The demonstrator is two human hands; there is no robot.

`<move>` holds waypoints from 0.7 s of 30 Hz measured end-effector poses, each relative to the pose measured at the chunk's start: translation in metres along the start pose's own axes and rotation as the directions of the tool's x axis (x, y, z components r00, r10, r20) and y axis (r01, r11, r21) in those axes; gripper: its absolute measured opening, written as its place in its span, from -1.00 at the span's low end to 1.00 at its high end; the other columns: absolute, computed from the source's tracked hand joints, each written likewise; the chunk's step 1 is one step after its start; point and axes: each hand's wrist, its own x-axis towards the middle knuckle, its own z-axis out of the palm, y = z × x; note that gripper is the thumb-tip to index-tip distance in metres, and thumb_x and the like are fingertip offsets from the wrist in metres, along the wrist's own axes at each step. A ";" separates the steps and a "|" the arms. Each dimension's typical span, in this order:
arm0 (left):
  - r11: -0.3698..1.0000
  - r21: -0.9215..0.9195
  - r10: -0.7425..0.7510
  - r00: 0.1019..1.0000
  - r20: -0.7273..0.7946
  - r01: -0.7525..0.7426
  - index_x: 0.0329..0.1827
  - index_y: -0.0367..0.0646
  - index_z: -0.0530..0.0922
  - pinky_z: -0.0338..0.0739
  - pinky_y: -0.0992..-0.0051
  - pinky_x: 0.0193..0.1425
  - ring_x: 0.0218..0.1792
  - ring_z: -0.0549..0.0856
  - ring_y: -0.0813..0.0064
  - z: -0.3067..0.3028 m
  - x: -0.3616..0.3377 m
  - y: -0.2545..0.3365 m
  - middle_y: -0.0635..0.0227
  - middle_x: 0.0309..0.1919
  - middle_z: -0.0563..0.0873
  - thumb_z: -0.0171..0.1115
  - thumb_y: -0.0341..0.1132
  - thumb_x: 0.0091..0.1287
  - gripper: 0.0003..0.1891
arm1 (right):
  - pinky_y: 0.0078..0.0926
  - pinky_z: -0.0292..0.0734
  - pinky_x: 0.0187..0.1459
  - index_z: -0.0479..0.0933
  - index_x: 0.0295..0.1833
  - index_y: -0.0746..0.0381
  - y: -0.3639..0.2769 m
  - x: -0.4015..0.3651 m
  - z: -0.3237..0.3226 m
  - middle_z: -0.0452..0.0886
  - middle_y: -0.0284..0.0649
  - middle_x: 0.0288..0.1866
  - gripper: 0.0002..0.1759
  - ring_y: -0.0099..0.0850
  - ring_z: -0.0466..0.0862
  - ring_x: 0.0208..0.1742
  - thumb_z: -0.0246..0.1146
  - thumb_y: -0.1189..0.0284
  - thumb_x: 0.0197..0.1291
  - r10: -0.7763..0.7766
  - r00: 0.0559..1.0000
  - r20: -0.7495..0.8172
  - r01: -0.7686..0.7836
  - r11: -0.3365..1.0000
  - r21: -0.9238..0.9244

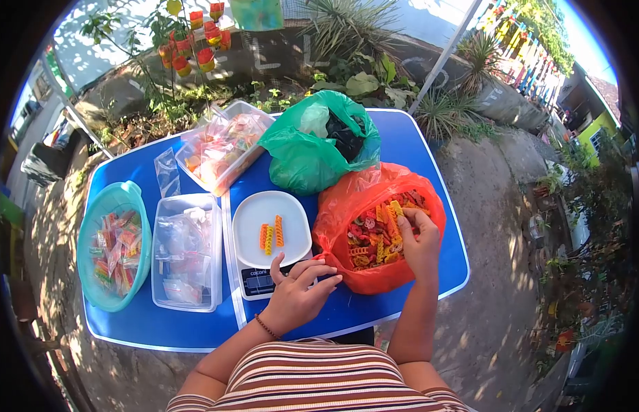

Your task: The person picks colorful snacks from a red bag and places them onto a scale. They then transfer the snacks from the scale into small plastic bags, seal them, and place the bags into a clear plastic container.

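Observation:
My right hand [422, 242] is over the orange-red plastic bag [385, 280], its fingers pinching a yellow spiral piece [396, 208]. The bag's mouth is open on a heap of red, orange and yellow dry snack pieces [371, 240]. My left hand [295, 292] has its fingers apart, fingertips right at the bag's left edge, and partly covers the display of a white kitchen scale [251, 276]. On the scale's white tray [247, 237] lie three spiral pieces [268, 237], two orange and one yellow.
Left of the scale stand a clear box of small plastic bags [187, 302] and a turquoise basket [124, 302] of filled packets. Behind are another clear box [227, 117] with packets and a green plastic bag [299, 161]. All stand on a blue folding table [443, 254].

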 end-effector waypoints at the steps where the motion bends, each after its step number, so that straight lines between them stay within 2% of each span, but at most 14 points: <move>1: 1.000 -0.003 -0.018 1.000 -0.005 0.018 0.04 0.25 0.76 -0.19 -0.14 0.63 0.25 0.65 0.53 -0.004 -0.004 -0.002 0.68 0.06 0.74 0.53 -0.30 0.25 -0.69 | -0.43 0.62 -0.04 0.71 0.02 0.33 -0.007 -0.003 0.002 0.79 -0.14 -0.15 -0.82 -0.43 0.73 -0.14 0.35 0.49 0.39 0.046 0.997 0.060 -0.056 0.982 0.183; 2: 0.999 -0.005 -0.037 0.999 -0.009 0.037 0.05 0.25 0.76 -0.18 -0.14 0.62 0.25 0.65 0.52 -0.008 -0.008 -0.004 0.67 0.05 0.74 0.53 -0.31 0.24 -0.68 | -0.51 0.62 -0.10 0.70 0.03 0.36 -0.014 -0.006 0.006 0.79 -0.13 -0.15 -0.82 -0.50 0.73 -0.18 0.34 0.50 0.41 0.081 0.988 0.130 -0.123 0.926 0.356; 5: 0.992 0.037 -0.120 0.990 -0.076 0.123 -0.01 0.24 0.77 -0.14 -0.13 0.58 0.23 0.65 0.54 -0.021 -0.017 -0.009 0.68 0.02 0.74 0.50 -0.31 0.25 -0.74 | -0.57 0.61 -0.15 0.67 0.03 0.42 -0.035 -0.016 0.038 0.78 -0.18 -0.20 -0.80 -0.63 0.71 -0.21 0.33 0.51 0.43 0.024 0.963 0.270 -0.143 0.892 0.429; 8: 0.973 0.090 -0.201 0.970 -0.135 0.214 -0.05 0.20 0.78 -0.13 -0.11 0.58 0.22 0.65 0.51 -0.031 -0.025 -0.018 0.67 0.00 0.75 0.51 -0.31 0.24 -0.77 | -0.45 0.65 -0.18 0.65 0.00 0.44 -0.058 -0.026 0.083 0.78 -0.09 -0.24 -0.80 -0.45 0.78 -0.25 0.33 0.52 0.40 -0.098 0.931 0.352 -0.022 0.946 0.323; 10: 0.961 0.118 -0.230 0.960 -0.157 0.250 -0.07 0.17 0.79 -0.12 -0.10 0.58 0.21 0.65 0.46 -0.038 -0.029 -0.021 0.65 0.00 0.75 0.52 -0.31 0.24 -0.78 | -0.34 0.68 -0.18 0.64 -0.04 0.45 -0.072 -0.030 0.105 0.77 0.04 -0.25 -0.81 -0.26 0.81 -0.26 0.33 0.52 0.37 -0.143 0.900 0.411 0.082 0.983 0.162; 11: 0.956 0.129 -0.241 0.955 -0.170 0.264 -0.07 0.17 0.79 -0.12 -0.10 0.58 0.21 0.65 0.46 -0.040 -0.032 -0.022 0.65 0.00 0.75 0.52 -0.31 0.23 -0.78 | -0.26 0.68 -0.14 0.64 -0.06 0.43 -0.078 -0.031 0.115 0.75 0.12 -0.23 -0.82 -0.11 0.82 -0.22 0.33 0.51 0.35 -0.125 0.894 0.430 0.067 0.987 0.149; 14: 0.944 0.143 -0.269 0.945 -0.185 0.297 -0.08 0.16 0.79 -0.12 -0.10 0.58 0.22 0.65 0.45 -0.047 -0.041 -0.025 0.64 0.00 0.75 0.52 -0.30 0.23 -0.79 | -0.45 0.64 -0.28 0.66 -0.03 0.43 -0.067 -0.032 0.137 0.79 -0.07 -0.29 -0.83 -0.42 0.78 -0.33 0.35 0.54 0.37 -0.234 0.907 0.350 0.207 0.972 0.113; 18: 0.932 0.145 -0.300 0.933 -0.199 0.331 -0.10 0.15 0.80 -0.12 -0.09 0.58 0.22 0.65 0.44 -0.051 -0.047 -0.029 0.63 0.00 0.75 0.51 -0.30 0.24 -0.81 | -0.34 0.63 -0.26 0.65 -0.05 0.40 -0.073 -0.029 0.119 0.71 -0.02 -0.21 -0.83 -0.21 0.75 -0.32 0.36 0.55 0.32 -0.284 0.910 0.301 0.244 0.956 0.162; 19: 0.930 0.147 -0.306 0.931 -0.200 0.337 -0.10 0.15 0.80 -0.13 -0.09 0.58 0.22 0.65 0.44 -0.051 -0.047 -0.031 0.63 0.00 0.75 0.51 -0.30 0.24 -0.82 | -0.37 0.60 -0.29 0.66 -0.05 0.40 -0.075 -0.028 0.112 0.68 -0.07 -0.22 -0.84 -0.28 0.71 -0.35 0.36 0.56 0.31 -0.329 0.909 0.257 0.301 0.943 0.145; 21: 0.926 0.150 -0.315 0.928 -0.200 0.347 -0.10 0.13 0.80 -0.13 -0.09 0.58 0.22 0.65 0.44 -0.052 -0.046 -0.033 0.62 -0.01 0.75 0.50 -0.29 0.25 -0.82 | -0.38 0.60 -0.28 0.66 -0.06 0.39 -0.078 -0.027 0.095 0.68 -0.09 -0.23 -0.85 -0.28 0.71 -0.34 0.36 0.57 0.30 -0.307 0.924 0.228 0.297 0.952 0.078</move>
